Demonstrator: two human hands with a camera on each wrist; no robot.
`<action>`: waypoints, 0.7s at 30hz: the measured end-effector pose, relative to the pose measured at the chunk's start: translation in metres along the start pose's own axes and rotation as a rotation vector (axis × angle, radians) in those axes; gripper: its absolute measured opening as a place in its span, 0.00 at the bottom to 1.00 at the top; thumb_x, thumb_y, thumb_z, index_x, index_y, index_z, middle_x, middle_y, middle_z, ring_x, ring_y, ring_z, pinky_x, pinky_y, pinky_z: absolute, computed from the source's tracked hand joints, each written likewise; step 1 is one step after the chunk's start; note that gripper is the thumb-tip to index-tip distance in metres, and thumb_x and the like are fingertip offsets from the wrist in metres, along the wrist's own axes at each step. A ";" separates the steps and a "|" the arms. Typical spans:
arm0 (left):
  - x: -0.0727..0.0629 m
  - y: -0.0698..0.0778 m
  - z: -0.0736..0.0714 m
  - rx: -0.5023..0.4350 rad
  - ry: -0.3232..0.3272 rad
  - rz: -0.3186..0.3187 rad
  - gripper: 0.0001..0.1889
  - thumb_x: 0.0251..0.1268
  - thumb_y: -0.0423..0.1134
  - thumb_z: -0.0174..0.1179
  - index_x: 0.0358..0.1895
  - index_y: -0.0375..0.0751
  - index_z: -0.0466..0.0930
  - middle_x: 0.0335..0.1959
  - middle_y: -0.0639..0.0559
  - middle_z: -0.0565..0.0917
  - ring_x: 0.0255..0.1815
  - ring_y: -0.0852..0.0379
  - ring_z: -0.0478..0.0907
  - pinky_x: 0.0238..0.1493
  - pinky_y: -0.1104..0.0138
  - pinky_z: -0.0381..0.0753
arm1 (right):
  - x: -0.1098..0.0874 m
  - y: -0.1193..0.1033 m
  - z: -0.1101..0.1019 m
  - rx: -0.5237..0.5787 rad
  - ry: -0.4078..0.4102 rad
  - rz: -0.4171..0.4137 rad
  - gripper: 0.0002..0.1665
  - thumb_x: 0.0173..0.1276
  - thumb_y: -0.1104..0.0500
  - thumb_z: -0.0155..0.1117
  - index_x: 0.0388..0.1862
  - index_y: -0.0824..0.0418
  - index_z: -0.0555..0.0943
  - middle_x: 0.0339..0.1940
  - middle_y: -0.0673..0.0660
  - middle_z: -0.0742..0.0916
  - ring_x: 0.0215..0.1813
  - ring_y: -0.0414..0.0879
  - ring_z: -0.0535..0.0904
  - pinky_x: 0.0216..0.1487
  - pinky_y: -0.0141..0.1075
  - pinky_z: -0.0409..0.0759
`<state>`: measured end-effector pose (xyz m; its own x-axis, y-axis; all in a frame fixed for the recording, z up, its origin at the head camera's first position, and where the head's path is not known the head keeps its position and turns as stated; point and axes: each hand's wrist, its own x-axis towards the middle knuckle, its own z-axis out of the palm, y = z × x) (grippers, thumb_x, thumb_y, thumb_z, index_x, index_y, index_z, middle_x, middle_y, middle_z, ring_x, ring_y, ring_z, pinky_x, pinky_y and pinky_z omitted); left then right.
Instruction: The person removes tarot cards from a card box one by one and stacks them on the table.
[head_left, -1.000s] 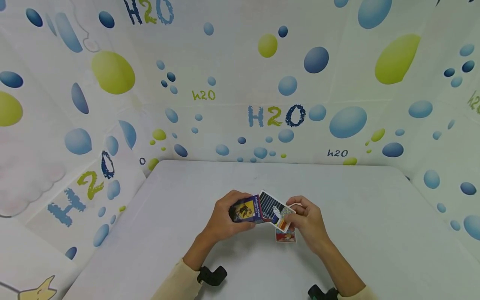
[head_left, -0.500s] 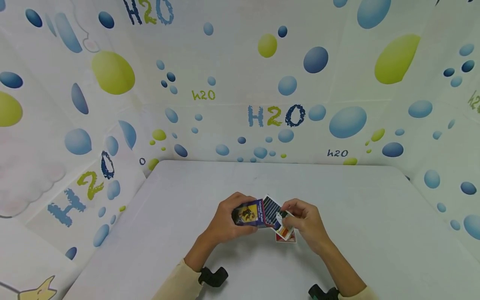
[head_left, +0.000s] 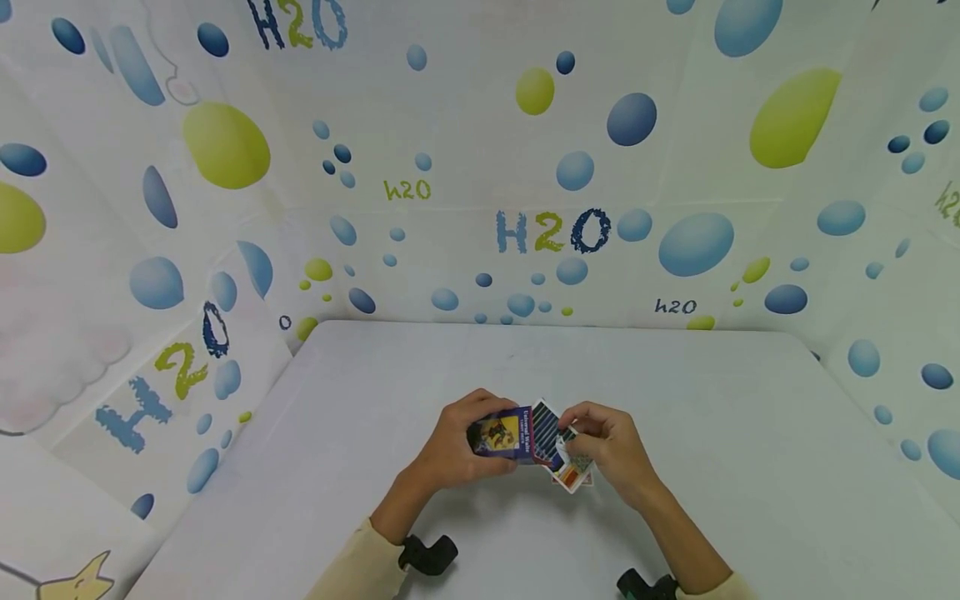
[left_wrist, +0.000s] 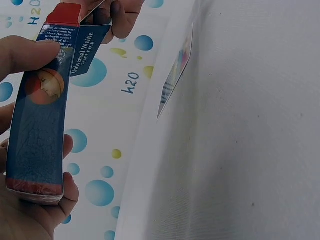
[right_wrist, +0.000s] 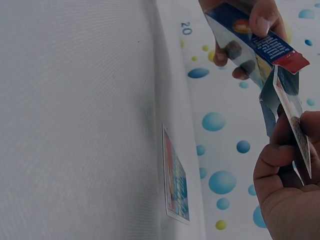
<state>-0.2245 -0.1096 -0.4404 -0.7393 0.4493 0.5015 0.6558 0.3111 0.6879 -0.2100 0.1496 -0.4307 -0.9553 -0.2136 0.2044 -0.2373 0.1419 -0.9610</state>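
My left hand grips a blue tarot deck box across its sides, above the table. In the left wrist view the box's "Universal Waite" flap hangs open and a red side flap sticks out. My right hand pinches an illustrated card between thumb and fingers, right at the box's open end. The right wrist view shows this pinched card nearly edge-on beside the open flap. A second card lies face up on the table underneath, mostly covered in the head view.
A white table spreads under both hands. Behind it hangs a white backdrop printed with blue and green bubbles and "H2O" lettering. Black wrist cameras sit at both cuffs, low over the table.
Both hands have moved slightly down toward the near side, the box also a little right. The pinched card has tilted more steeply and covers more of the card on the table.
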 end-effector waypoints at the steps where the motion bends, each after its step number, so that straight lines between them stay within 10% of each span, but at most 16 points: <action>1: 0.000 0.000 0.000 0.001 -0.001 0.003 0.33 0.47 0.47 0.75 0.62 0.52 0.81 0.52 0.55 0.81 0.50 0.56 0.77 0.51 0.62 0.82 | 0.000 0.000 0.000 -0.001 0.000 0.001 0.11 0.58 0.73 0.63 0.39 0.65 0.84 0.27 0.60 0.84 0.34 0.48 0.80 0.39 0.35 0.81; 12: -0.001 -0.001 0.000 0.015 0.006 0.007 0.33 0.46 0.47 0.75 0.62 0.51 0.81 0.52 0.54 0.81 0.50 0.57 0.77 0.51 0.62 0.82 | 0.001 -0.001 0.000 -0.024 0.018 0.033 0.13 0.58 0.74 0.60 0.38 0.64 0.86 0.39 0.61 0.89 0.41 0.51 0.83 0.43 0.37 0.82; 21: 0.000 -0.003 -0.003 0.012 0.043 0.003 0.34 0.44 0.46 0.77 0.61 0.51 0.81 0.52 0.54 0.81 0.50 0.55 0.77 0.50 0.62 0.80 | 0.001 -0.001 -0.004 0.017 0.057 0.057 0.12 0.57 0.75 0.62 0.40 0.67 0.85 0.30 0.62 0.88 0.33 0.46 0.83 0.33 0.33 0.82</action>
<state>-0.2270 -0.1135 -0.4412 -0.7427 0.4144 0.5260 0.6599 0.3200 0.6798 -0.2117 0.1528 -0.4292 -0.9758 -0.1500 0.1591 -0.1797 0.1360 -0.9743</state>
